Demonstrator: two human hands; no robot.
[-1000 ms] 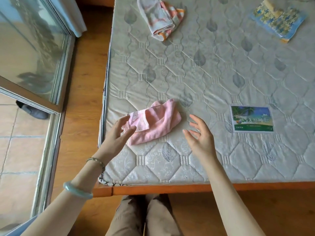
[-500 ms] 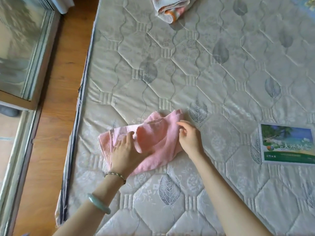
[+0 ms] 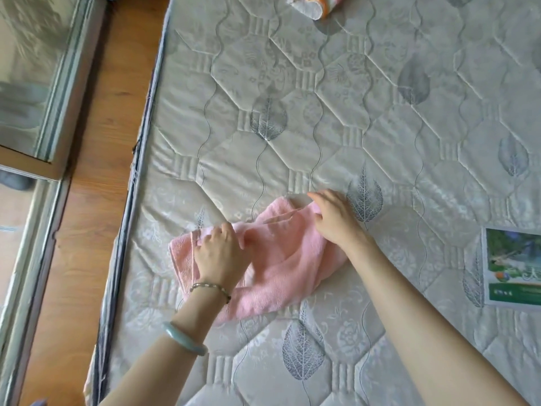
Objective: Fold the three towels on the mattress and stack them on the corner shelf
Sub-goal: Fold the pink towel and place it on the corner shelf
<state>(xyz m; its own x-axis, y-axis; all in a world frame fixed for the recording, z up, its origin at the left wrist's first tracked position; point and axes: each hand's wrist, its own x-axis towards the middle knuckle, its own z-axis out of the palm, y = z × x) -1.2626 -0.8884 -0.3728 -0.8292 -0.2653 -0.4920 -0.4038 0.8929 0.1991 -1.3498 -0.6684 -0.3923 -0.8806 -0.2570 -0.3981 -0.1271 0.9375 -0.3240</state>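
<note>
A crumpled pink towel (image 3: 281, 259) lies on the quilted mattress (image 3: 351, 112) near its left front part. My left hand (image 3: 219, 253) rests on the towel's left end, fingers curled into the cloth. My right hand (image 3: 333, 218) grips the towel's upper right edge. A second towel, white with orange stripes (image 3: 313, 5), shows only partly at the top edge. The third towel and the corner shelf are out of view.
A green printed label (image 3: 512, 268) lies on the mattress at the right. Wooden floor (image 3: 96, 171) runs along the mattress's left side, with a glass sliding door frame (image 3: 52, 112) beyond it.
Both hands went from hovering open beside the pink towel to landing on it and gripping its ends. The view has closed in on the mattress.
</note>
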